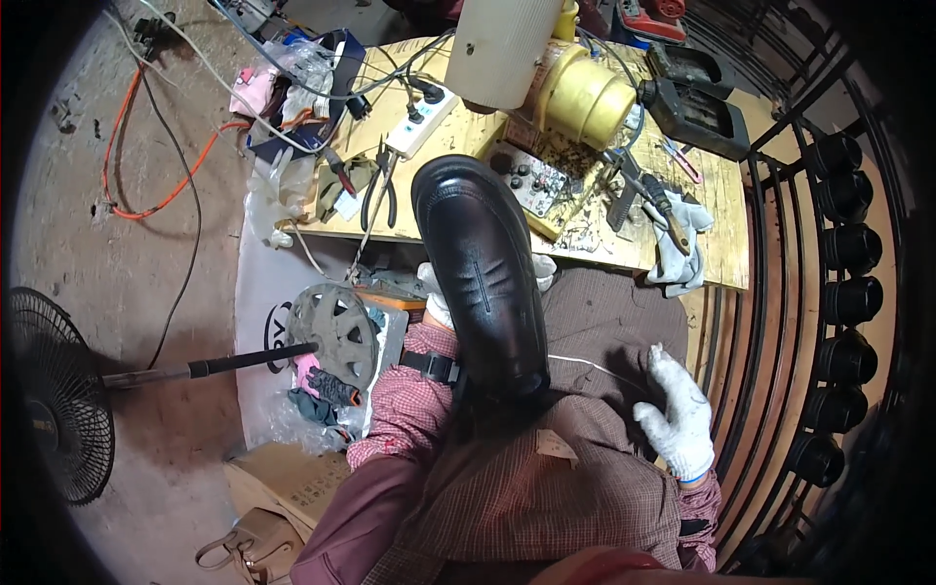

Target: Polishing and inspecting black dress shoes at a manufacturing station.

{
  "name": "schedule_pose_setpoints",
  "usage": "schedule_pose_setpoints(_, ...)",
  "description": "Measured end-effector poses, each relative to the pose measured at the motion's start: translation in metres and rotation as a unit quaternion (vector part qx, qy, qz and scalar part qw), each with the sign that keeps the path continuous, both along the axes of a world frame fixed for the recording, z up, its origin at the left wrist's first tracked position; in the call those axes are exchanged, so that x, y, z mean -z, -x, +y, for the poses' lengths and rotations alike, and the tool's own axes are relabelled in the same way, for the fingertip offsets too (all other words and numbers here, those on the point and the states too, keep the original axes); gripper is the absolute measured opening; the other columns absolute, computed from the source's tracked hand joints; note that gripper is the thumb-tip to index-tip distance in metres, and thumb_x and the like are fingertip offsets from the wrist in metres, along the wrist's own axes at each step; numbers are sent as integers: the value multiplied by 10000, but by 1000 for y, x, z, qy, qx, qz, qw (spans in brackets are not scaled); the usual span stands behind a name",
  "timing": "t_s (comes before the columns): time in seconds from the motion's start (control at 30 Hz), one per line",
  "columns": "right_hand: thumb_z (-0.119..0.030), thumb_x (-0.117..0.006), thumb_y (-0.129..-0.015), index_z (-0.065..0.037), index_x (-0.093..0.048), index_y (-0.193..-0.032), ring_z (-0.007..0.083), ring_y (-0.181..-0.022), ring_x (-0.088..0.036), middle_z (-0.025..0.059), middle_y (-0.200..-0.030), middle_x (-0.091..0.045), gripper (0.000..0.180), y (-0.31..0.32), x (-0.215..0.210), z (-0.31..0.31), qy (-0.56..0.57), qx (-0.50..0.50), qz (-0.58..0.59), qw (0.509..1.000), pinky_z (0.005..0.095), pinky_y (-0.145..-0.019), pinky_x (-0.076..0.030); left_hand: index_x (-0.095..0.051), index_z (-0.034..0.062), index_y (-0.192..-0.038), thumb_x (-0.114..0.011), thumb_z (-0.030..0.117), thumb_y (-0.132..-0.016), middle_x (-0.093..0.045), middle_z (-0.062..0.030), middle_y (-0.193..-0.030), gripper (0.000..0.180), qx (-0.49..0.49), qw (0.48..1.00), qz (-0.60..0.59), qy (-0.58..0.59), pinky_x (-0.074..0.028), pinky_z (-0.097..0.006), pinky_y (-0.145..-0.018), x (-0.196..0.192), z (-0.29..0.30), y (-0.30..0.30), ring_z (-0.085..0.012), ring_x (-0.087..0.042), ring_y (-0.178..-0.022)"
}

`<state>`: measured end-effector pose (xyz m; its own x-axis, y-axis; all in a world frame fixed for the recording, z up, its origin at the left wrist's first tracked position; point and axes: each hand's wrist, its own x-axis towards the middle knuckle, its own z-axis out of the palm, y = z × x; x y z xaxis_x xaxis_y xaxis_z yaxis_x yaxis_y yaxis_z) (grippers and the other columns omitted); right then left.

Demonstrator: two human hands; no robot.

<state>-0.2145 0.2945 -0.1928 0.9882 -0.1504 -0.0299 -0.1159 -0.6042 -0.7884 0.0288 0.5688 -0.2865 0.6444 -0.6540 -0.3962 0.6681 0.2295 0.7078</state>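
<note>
A black leather shoe stands over my lap, its rounded toe toward the workbench and its upper showing. White-gloved, my left hand grips it from underneath; glove fabric shows on both sides of the shoe, while most of the fingers are hidden. To the right, above the brown checked apron, my right hand is in a white glove, thumb and fingers apart. A thin white thread runs from the shoe's right side toward that hand. Whether the thread touches the fingers I cannot tell.
Ahead, the wooden workbench carries a power strip, black-handled pliers, a hammer, a grey rag and a yellow machine part. A fan stands left; a rack with black shoes is at right.
</note>
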Motion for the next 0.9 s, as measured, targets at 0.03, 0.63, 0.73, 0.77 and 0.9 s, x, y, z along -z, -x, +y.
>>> schedule_pose_setpoints(0.03,-330,-769,-939,-28,-596,-1501,406,-1341,-641,248,-1481,-628,662,-6,-4,6,80,-30,-13,996,460,-1086,-525,-475,-41,-1536,-471,543,-1088,-596,-220,-1478,736,12,997,38,70,-527,-455,-1128,9,0,-6,-331,-624,-1315)
schedule_pose_setpoints(0.63,-394,-839,-820,-72,-747,-1013,394,-689,-652,144,-786,-667,386,88,-151,-12,220,-38,-91,971,461,-625,-510,-257,127,-1711,-349,857,-994,-442,-192,-1643,1028,271,955,-123,-13,-417,-490,-1210,-59,-131,90,-325,-514,-1430)
schedule_pose_setpoints(0.73,-482,-903,-709,-54,-748,-837,352,-665,-680,114,-707,-658,473,155,-205,-19,216,97,133,962,446,-597,-513,-227,92,-1721,-312,820,-1031,-474,-252,-1614,1007,363,907,-202,64,-402,-473,-1188,-60,-137,85,-340,-555,-1383)
schedule_pose_setpoints(0.77,-492,-898,-710,-39,-729,-790,351,-671,-688,130,-691,-652,490,170,-213,-16,217,201,136,946,449,-603,-521,-241,88,-1716,-329,826,-1024,-496,-250,-1596,1016,345,923,-164,49,-421,-470,-1170,-58,-137,82,-338,-580,-1349)
schedule_pose_setpoints(0.9,-523,-778,-823,-7,-761,-935,370,-787,-743,207,-838,-726,528,238,-199,-49,312,408,330,792,438,-745,-592,-301,99,-1697,-382,784,-1042,-565,-240,-1529,951,263,958,-114,17,-481,-455,-1098,-47,-129,68,-318,-641,-1216)
